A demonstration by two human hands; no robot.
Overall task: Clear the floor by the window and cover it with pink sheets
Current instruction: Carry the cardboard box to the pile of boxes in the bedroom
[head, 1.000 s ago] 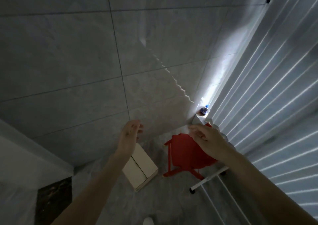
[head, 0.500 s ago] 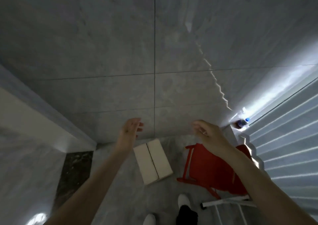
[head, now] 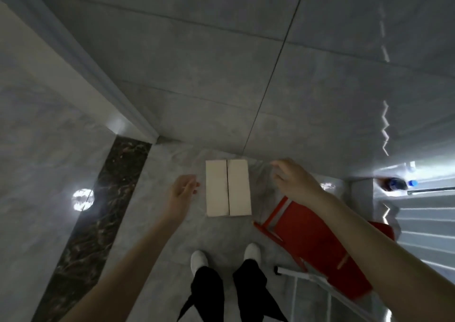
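- Now lowered toward the box: left hand and right hand, one either side, empty, fingers loose.
- Sits on the floor against the wall, beside the red chair.
- Probably light, stiff cardboard; best gripped by opposite sides.

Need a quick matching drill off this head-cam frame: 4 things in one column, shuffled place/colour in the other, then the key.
Things:
1. cardboard box
2. folding chair
3. bottle
4. shoes

Descriptions:
A. red, lying under the right arm
B. white, at the bottom edge near the centre
C. pale, on the floor between the two hands
D. blue cap, on the ledge at far right

Pairs: 1-C, 2-A, 3-D, 4-B
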